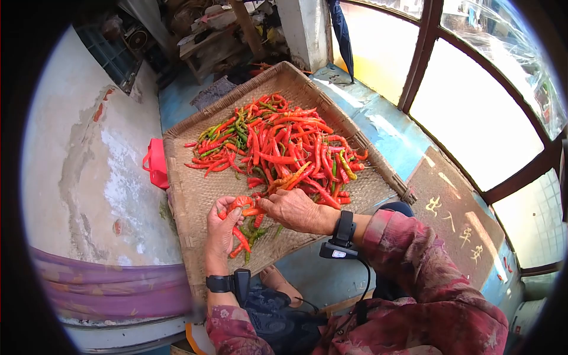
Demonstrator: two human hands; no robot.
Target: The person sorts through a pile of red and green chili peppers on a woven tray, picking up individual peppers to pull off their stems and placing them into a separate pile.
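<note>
My left hand [221, 229] is closed around a few red chili peppers [239, 238], which stick out past the fingers. An orange-red chili pepper [252, 211] spans the small gap between both hands. My right hand [299, 210] pinches its right end, and the fingertips partly hide that spot. Beyond the hands, a big heap of red chili peppers [284, 142] lies in a woven basket tray [183, 201], with green ones [236, 135] mixed in at the left. Below the hands, a smaller group of green and red peppers [255, 235] rests on the weave.
A pink-red bag [156, 164] stands against the wall left of the tray. To the right are a brown doormat [452, 219] and large window panes [473, 112]. A dark umbrella [342, 38] hangs at the back. A foot [281, 285] is below the tray's near edge.
</note>
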